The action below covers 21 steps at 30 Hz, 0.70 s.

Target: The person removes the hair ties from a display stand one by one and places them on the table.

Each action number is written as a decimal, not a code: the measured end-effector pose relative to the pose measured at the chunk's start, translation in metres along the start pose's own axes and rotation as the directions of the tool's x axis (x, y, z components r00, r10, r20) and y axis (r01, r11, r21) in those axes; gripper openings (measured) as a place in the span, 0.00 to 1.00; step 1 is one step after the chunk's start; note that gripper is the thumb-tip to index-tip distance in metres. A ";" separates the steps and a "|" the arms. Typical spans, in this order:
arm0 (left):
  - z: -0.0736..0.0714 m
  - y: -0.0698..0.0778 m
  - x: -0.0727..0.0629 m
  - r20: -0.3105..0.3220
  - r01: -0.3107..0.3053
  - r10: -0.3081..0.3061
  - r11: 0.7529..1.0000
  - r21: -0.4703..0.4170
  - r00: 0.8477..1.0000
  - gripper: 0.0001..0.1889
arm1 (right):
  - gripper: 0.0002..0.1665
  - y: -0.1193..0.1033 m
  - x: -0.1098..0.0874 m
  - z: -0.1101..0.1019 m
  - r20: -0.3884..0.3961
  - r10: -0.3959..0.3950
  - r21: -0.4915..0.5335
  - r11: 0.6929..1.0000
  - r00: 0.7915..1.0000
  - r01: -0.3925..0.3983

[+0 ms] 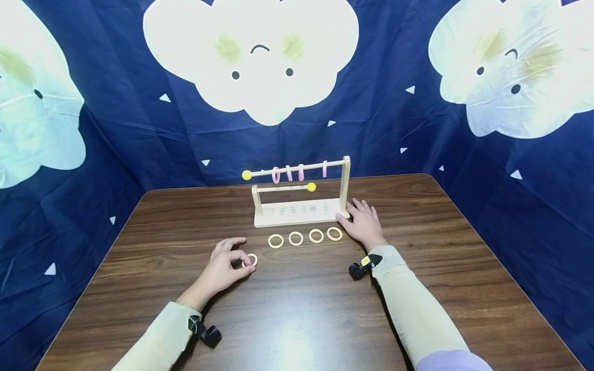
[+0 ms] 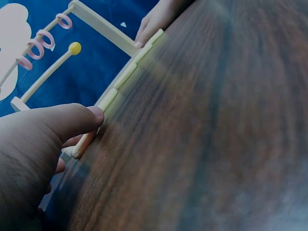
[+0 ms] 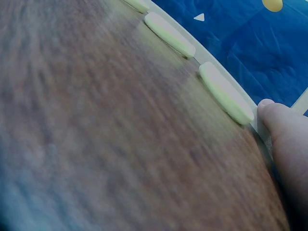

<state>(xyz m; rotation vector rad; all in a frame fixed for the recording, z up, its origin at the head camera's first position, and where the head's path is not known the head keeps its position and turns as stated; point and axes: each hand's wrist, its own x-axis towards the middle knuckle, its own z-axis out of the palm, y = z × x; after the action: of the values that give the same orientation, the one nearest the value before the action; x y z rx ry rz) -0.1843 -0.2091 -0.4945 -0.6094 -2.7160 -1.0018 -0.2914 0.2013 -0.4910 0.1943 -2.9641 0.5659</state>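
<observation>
My left hand [image 1: 223, 268] pinches a pale wooden ring [image 1: 256, 259] between thumb and index finger, low over the table at the left end of a row. In the left wrist view the thumb [image 2: 79, 120] covers part of this ring [image 2: 84, 144]. Several similar rings [image 1: 295, 238] lie flat in front of a wooden stand [image 1: 297, 212]. At the stand's right end rests my right hand [image 1: 364, 224], thumb against the base corner and other fingers stretched out beside it. The right wrist view shows that thumb [image 3: 276, 118] at the base's edge, close to the nearest ring [image 3: 225, 94].
The stand has a high rod [image 1: 313, 166] carrying several pink rings [image 1: 301, 172] and ending in a yellow ball [image 1: 247, 175]. Its lower rod [image 1: 283, 188] is bare, with another yellow ball [image 1: 311, 187]. Behind the brown table [image 1: 185, 216] hangs a blue cloth [image 1: 125, 129] with clouds.
</observation>
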 end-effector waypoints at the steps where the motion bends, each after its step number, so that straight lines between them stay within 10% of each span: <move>1: 0.000 0.000 0.000 -0.001 -0.001 0.001 1.000 -0.001 1.000 0.15 | 0.45 0.000 0.000 0.000 0.001 0.000 -0.001 1.000 1.000 0.000; 21: -0.003 0.002 0.010 -0.026 0.054 -0.058 0.987 -0.148 0.998 0.09 | 0.46 0.000 0.000 0.001 -0.002 -0.002 0.020 1.000 1.000 0.002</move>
<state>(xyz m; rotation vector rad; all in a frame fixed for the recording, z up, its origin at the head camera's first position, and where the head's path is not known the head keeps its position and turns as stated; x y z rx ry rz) -0.1925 -0.2064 -0.4877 -0.5395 -2.6640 -1.2241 -0.2910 0.2011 -0.4916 0.1980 -2.9569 0.5947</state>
